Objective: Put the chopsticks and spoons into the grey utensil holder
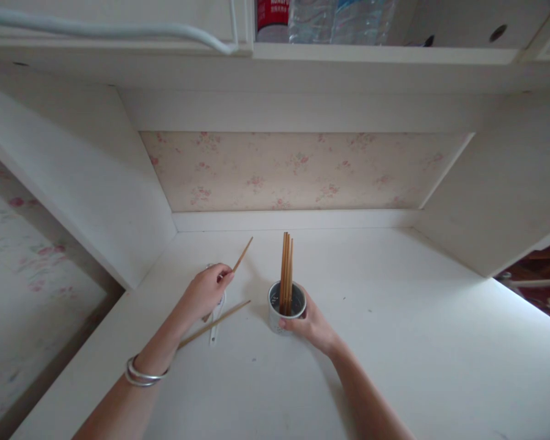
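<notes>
My left hand (206, 290) is closed around a wooden chopstick (242, 254) whose tip points up and away to the right. Under that hand lies a second chopstick (220, 322) flat on the white desk (394, 342), beside a white spoon (216, 324) that the hand partly hides. My right hand (312, 324) wraps around the near right side of a small round cup (284, 305). Several wooden chopsticks (286, 269) stand upright in the cup.
The desk sits in a white alcove with side panels left and right and floral wallpaper (293, 171) behind. A shelf above holds plastic bottles (321, 18). A white cable (119, 29) runs along the top left. I wear bangles (140, 373) on the left wrist.
</notes>
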Motion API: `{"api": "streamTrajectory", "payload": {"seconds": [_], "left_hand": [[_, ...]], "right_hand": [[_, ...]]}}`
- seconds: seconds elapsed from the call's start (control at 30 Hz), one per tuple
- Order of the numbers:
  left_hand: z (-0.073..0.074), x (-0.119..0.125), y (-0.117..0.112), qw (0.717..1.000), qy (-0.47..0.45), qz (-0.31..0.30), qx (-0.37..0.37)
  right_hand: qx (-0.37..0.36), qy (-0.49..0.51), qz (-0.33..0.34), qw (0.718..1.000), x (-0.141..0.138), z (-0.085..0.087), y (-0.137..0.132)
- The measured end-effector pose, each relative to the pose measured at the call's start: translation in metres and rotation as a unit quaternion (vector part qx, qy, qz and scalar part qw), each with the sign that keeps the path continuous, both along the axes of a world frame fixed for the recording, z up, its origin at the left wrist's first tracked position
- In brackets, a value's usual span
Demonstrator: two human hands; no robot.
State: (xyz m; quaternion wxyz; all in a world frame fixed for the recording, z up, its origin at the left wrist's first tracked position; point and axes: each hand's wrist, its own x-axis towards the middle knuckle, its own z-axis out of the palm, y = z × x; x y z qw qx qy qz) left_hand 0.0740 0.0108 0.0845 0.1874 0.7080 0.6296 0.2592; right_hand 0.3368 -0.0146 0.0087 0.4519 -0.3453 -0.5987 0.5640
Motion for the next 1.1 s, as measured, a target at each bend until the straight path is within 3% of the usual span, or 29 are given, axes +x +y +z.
{"api": "streamTrajectory", "payload": {"seconds": [0.17,0.27,0.37,0.47,0.77,0.9,1.1], "left_hand": [[0.033,0.028,0.001,0.983,-0.153,0.031,0.099],[0.054,0.049,-0.002,0.958,-0.257,0.011,0.125],[0.063,0.069,0.000,0.942,-0.304,-0.018,0.143],[0.053,0.084,0.006,0.943,-0.303,-0.030,0.136],[-0.017,0.096,0.009,0.976,-0.199,-0.040,0.074],[-0.029,0.098,0.003,0.980,-0.179,-0.046,0.071],[-0.031,0.099,-0.002,0.974,-0.219,-0.046,0.031]], "right_hand": [[-0.005,0.010,0.005,1.000,0.000,0.000,0.000],[-0.008,0.011,0.007,1.000,0.001,0.000,-0.001],[-0.003,0.003,0.006,1.000,0.000,0.002,-0.001],[0.006,0.007,0.015,1.000,0.000,0.005,-0.002],[0.011,-0.002,0.001,1.000,0.001,0.000,-0.001],[0.018,0.005,0.003,1.000,0.001,0.001,0.000],[0.015,0.004,0.004,1.000,0.000,0.002,-0.001]]}}
